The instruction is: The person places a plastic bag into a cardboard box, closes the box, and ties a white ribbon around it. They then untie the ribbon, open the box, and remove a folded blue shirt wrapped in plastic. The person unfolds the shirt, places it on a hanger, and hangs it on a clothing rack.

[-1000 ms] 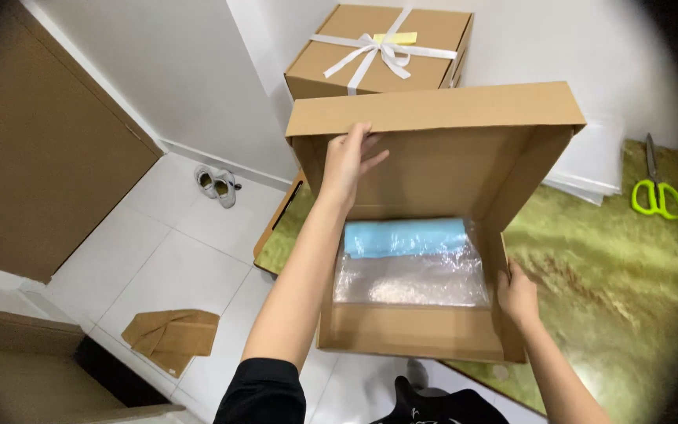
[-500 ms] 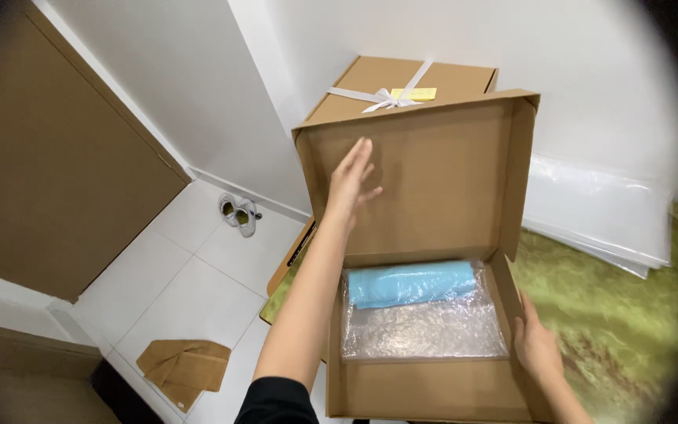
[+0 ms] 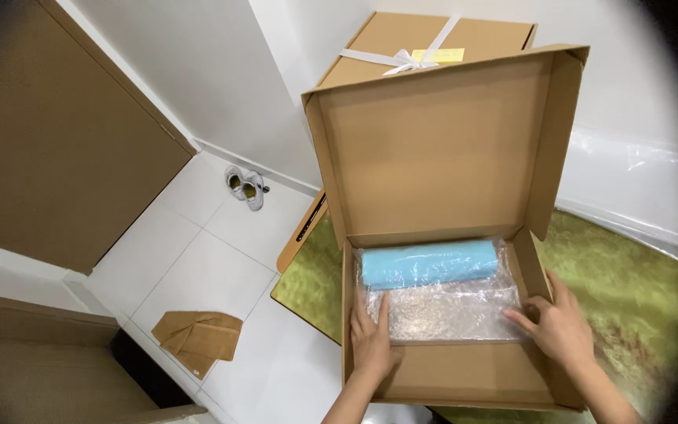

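Left hand: the left hand lies low in the frame's centre, fingers loose and flat, fingertips touching the near left edge of the clear bubble-wrap sheet.
Right hand: the right hand sits at lower right, fingers released and spread, fingertips on the sheet's right edge, grasping nothing.
Box: the open brown cardboard box fills the centre, its lid standing upright behind.
Contents: the bubble wrap lies on the box floor; a light blue roll in plastic lies just behind it, against the lid hinge.
Surface: a green patterned tabletop carries the box.
Behind: a closed cardboard box tied with white ribbon, top centre.
Floor: folded brown cardboard piece at lower left; a pair of white shoes farther up on the white tiles.
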